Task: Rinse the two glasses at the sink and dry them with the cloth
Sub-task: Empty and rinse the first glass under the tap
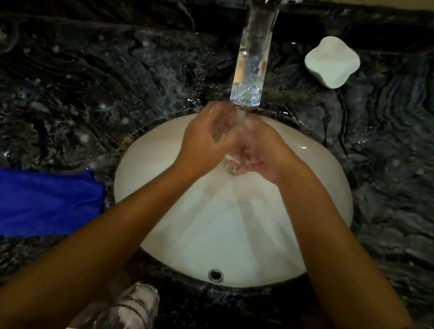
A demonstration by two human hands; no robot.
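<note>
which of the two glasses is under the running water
The glass held in the left hand over the sink; the other glass stands untouched on the counter's near edge.

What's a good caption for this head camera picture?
Both hands, left and right, under the tap's running water.

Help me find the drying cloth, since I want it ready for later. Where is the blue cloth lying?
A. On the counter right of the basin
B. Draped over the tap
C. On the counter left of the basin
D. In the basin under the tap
C: the blue cloth lies flat on the dark counter, just left of the white basin.
</note>
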